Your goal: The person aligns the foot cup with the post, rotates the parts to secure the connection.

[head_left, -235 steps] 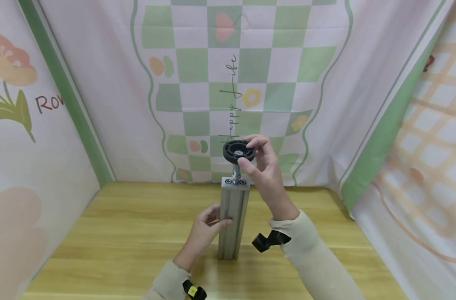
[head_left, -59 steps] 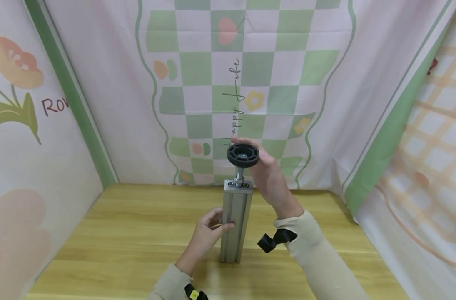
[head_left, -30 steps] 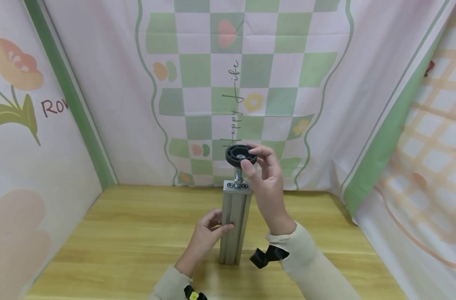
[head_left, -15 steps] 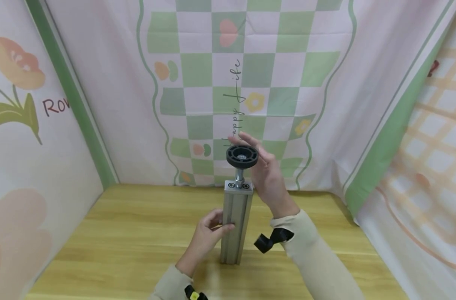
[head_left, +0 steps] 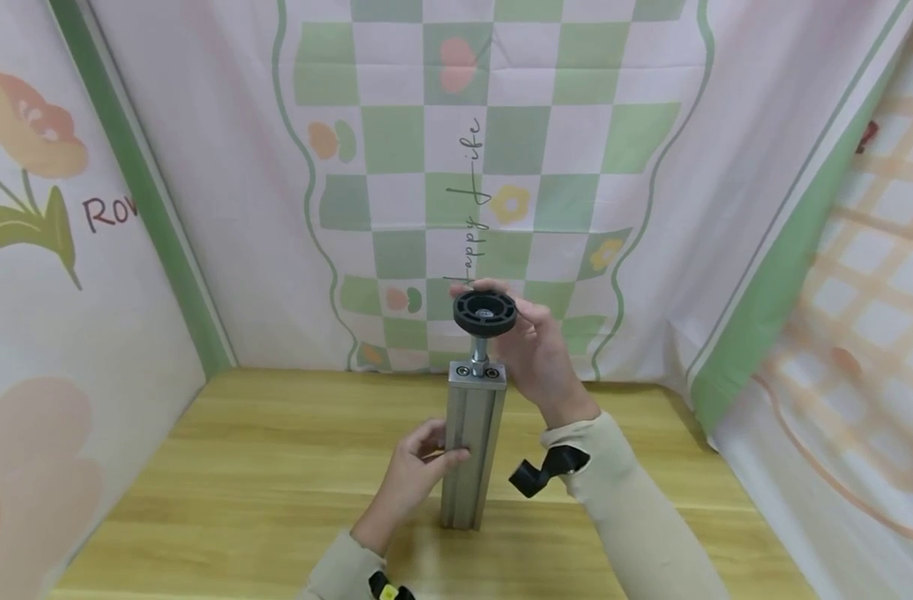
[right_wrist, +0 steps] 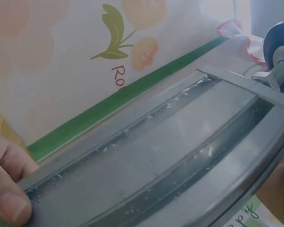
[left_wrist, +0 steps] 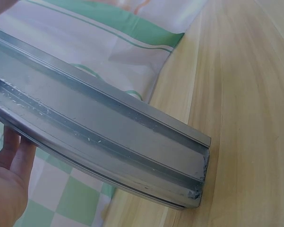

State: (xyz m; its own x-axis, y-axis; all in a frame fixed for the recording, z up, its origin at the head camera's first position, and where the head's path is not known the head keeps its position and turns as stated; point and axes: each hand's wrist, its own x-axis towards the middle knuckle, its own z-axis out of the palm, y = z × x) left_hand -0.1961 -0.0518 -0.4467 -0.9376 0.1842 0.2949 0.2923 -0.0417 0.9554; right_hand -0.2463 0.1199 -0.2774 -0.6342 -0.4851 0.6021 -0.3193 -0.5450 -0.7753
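A grooved aluminium extrusion (head_left: 471, 450) stands upright on the wooden table, with an end plate held by two socket screws. From this plate rises a threaded stem (head_left: 479, 350) topped by a round black levelling foot (head_left: 484, 315). My left hand (head_left: 411, 475) grips the extrusion at mid-height, thumb across its near face; the left wrist view shows fingers (left_wrist: 19, 161) along one side of the bar. My right hand (head_left: 539, 354) holds the levelling foot's rim from the right, fingers curling behind it and partly hidden. In the right wrist view the levelling foot (right_wrist: 279, 47) appears at the upper right.
The wooden table (head_left: 276, 467) reaches back to a printed curtain (head_left: 396, 133) of green and white checks. More printed cloth (head_left: 861, 333) hangs at the right, and a flowered panel (head_left: 66, 333) stands at the left. Each wrist carries a black camera strap.
The right hand turns back and forth about the levelling foot; half a second ago its fingers were stretched out, and now they bend round the rim. The left hand stays on the extrusion.
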